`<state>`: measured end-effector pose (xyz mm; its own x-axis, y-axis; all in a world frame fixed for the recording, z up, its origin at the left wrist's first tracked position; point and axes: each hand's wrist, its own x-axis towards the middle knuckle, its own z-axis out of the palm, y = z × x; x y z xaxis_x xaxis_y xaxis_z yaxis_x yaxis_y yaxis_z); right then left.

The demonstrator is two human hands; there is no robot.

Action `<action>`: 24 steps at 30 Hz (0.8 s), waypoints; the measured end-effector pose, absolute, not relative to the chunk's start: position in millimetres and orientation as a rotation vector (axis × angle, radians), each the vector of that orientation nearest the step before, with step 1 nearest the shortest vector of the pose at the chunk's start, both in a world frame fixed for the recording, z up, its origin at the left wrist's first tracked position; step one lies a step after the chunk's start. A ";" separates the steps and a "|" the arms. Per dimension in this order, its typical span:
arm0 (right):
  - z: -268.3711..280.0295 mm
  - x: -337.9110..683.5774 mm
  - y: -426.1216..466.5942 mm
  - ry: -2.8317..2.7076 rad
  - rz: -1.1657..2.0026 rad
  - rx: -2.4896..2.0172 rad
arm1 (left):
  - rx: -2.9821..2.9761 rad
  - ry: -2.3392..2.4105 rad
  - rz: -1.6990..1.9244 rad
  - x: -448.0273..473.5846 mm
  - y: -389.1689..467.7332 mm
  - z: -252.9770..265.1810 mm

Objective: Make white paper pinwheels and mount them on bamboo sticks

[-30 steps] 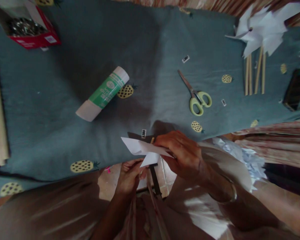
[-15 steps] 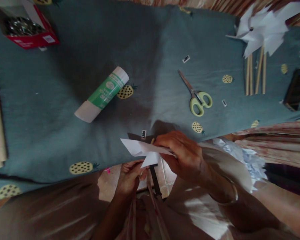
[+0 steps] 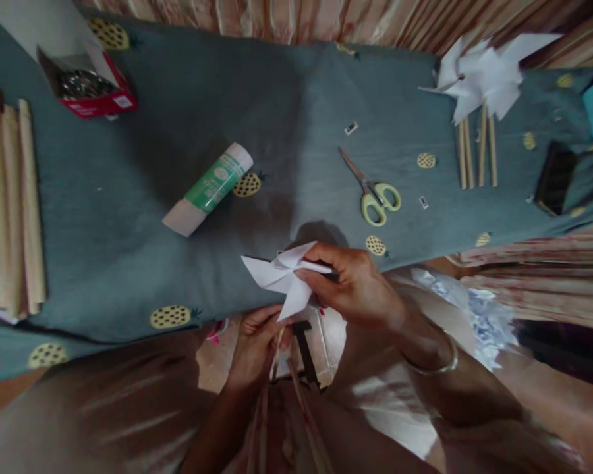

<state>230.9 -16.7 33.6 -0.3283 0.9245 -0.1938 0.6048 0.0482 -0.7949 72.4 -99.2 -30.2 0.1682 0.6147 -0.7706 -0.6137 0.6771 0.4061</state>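
Observation:
My right hand (image 3: 353, 283) pinches a white paper pinwheel (image 3: 281, 273) by its right side, thumb below and fingers above. Its folded blades spread to the left, over the table's front edge. Below it, my left hand (image 3: 257, 345) is closed with fingers curled round a thin wooden stick (image 3: 278, 352), which slants down from the fingers. The pinwheel's lowest blade tip meets or nearly meets the left fingertips. How the stick's upper end relates to the pinwheel is hidden.
On the cloth-covered table (image 3: 143, 263) lie a green-and-white glue stick (image 3: 210, 189), green-handled scissors (image 3: 370, 191), finished pinwheels (image 3: 487, 79), a red box of metal pieces (image 3: 101, 102), wooden sticks (image 3: 12, 210) and a dark phone-like object (image 3: 553, 178). A hammer (image 3: 304, 349) is below the edge.
My right hand has raised and turned the pinwheel, so its front faces up more. My left hand has barely moved. The view has shifted, showing more of the table's left side.

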 end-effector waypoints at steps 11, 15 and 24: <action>31.9 227.0 9.6 -2.094 1.275 -1.732 | 0.135 1.095 0.910 73.1 -100.6 -23.8; 35.2 222.8 18.5 -2.175 1.249 -1.742 | 0.113 1.089 0.962 74.1 -98.5 -19.6; 50.9 214.1 41.5 -2.529 1.199 -1.736 | 0.128 1.061 1.000 74.2 -97.5 -16.7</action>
<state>214.1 41.5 50.9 -0.4357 0.7500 -0.4977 0.8601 0.1838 -0.4759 74.2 -97.5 -16.7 0.1136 0.7360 -0.6674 -0.6230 0.5761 0.5292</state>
